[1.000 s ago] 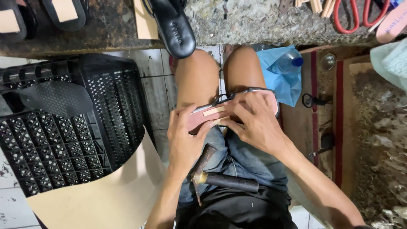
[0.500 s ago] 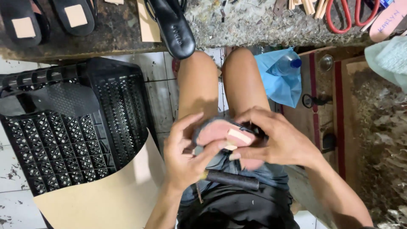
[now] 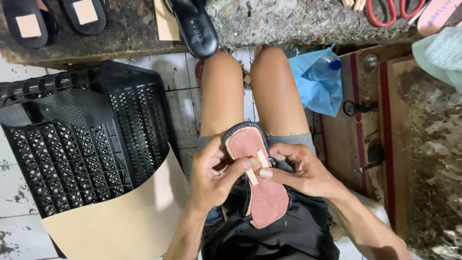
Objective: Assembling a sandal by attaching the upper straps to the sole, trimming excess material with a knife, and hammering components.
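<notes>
Sole [image 3: 260, 192] now lies lengthwise on our lap, pink underside up, black rim showing at the far end. A second ago it sat crosswise and half covered between both hands; half a second ago it was turning. So the face with the tan strap ends [image 3: 257, 166] has come up into plain view, which we judge puts those ends where our fingers can work them.

Left hand [image 3: 216, 175]: closed round the sole's left edge, thumb pressed on the strap ends at the middle.
Right hand [image 3: 301, 168]: closed on the right edge, fingertips meeting the left thumb at the same spot.

Left of the left hand: black crate [image 3: 82, 144] with a tan sheet [image 3: 120, 216] leaning on it. Beyond both hands, past our knees: tabletop [image 3: 288, 21] with a black sandal [image 3: 195, 29] overhanging its edge. Right of the right hand: blue bag [image 3: 315, 86] holding a bottle.

Hard to make out: whether the strap ends are stuck down or loose; the straps beneath the sole are hidden. Red scissors [image 3: 385, 12] cut off at the top edge.
</notes>
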